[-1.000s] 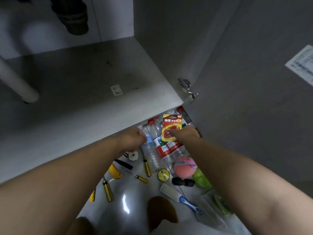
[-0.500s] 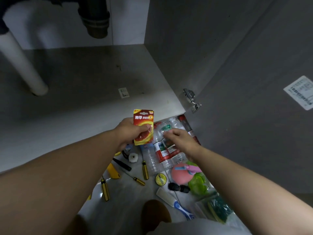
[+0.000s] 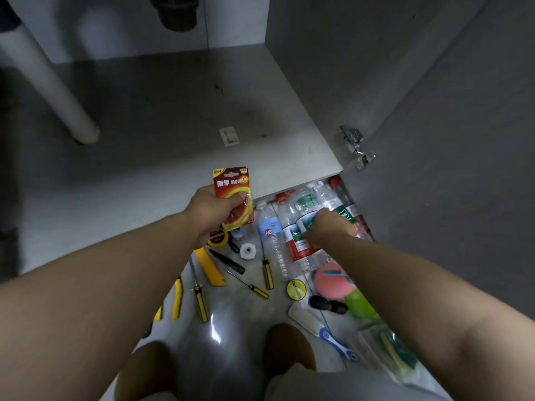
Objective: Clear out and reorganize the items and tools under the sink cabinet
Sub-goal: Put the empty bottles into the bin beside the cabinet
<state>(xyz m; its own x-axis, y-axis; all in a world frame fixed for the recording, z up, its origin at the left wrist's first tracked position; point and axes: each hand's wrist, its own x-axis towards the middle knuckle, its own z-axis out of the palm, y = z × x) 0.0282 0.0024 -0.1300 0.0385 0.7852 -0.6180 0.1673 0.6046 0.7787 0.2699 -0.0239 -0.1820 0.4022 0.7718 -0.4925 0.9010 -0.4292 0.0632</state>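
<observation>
Battery pack (image 3: 233,195) now in left hand (image 3: 212,215), fingers and thumb pinching its lower half. One second ago right hand (image 3: 328,228) held it over bottles.
Pack held up over front edge of cabinet floor (image 3: 173,117).
Right hand, freed by handover, lowered onto green-label bottle (image 3: 306,206) lying on floor (image 3: 237,319) outside cabinet; cannot tell whether its fingers grip.
Judgement: pack set to go back inside, bottles likely next.
</observation>
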